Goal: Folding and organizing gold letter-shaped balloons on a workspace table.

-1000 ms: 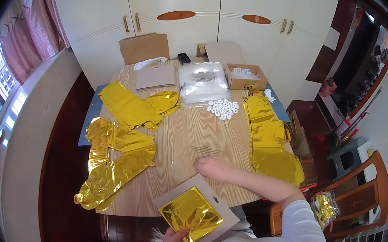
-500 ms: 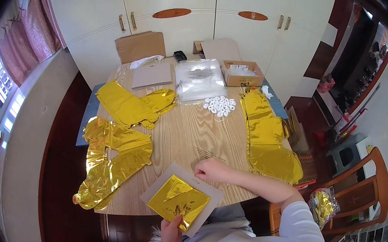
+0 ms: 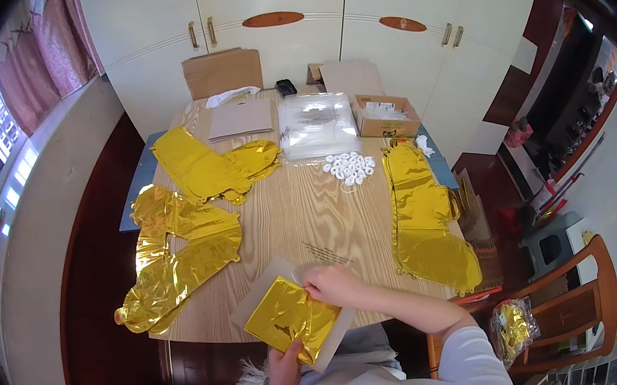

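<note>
1. A crinkled, shiny gold foil cut-out [image 3: 152, 275] lies on the wood-grain table [image 3: 273, 215], up and left of the left hand.
2. A flat stack of gold foil [image 3: 195, 167] lies beyond it, farther from the left hand.
3. The left hand [image 3: 286, 366] is closed at the card's near edge, thumb over the foil, fingers underneath.
4. A folded gold foil square [image 3: 280, 310] lies on a grey-brown rectangular card [image 3: 257, 293], between the two hands.
5. The right hand [image 3: 330, 285] has curled fingers, fingertips at the foil's upper right edge; whether they pinch it, I cannot tell.
6. Clear plastic sleeves [image 3: 317, 131] are stacked well beyond the right hand.
7. Small white ring-shaped pieces [image 3: 350, 166] lie nearer to it.
8. More layered gold foil [image 3: 427, 232] lies right of the right hand.
</note>
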The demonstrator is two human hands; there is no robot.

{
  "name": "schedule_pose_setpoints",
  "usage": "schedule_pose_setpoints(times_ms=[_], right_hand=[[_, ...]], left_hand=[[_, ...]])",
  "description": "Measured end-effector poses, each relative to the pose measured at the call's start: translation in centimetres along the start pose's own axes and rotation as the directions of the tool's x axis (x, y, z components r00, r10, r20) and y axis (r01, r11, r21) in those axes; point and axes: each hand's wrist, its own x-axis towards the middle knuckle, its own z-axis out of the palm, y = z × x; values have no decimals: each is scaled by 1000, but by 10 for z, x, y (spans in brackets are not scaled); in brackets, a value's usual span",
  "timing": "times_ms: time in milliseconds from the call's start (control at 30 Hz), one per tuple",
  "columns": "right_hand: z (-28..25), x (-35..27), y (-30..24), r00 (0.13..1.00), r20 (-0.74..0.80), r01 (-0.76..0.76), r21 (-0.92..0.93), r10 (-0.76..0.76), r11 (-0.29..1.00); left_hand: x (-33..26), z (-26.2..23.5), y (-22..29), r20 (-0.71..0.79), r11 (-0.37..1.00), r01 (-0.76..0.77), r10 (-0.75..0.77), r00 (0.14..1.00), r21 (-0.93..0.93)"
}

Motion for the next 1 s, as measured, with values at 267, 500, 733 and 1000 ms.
schedule_pose_setpoints(times_ms=[267,500,733,1000], right_hand=[[4,-12,-26,983,-88,124,-352,-164,928],[4,-16,-43,964,-151,128,-459,-219,879],[20,-15,-52,956,-145,169,-439,-255,883],[28,-22,-60,961,-92,209,-372,-260,904]], left_hand=[[-4,5,-3,6,1000,5,-5,1000,1],[-5,-1,-4,43,989,-120,117,992,81],[-3,7,-6,6,996,-77,77,997,41],[-24,13,0,-3,996,-27,28,1000,85]])
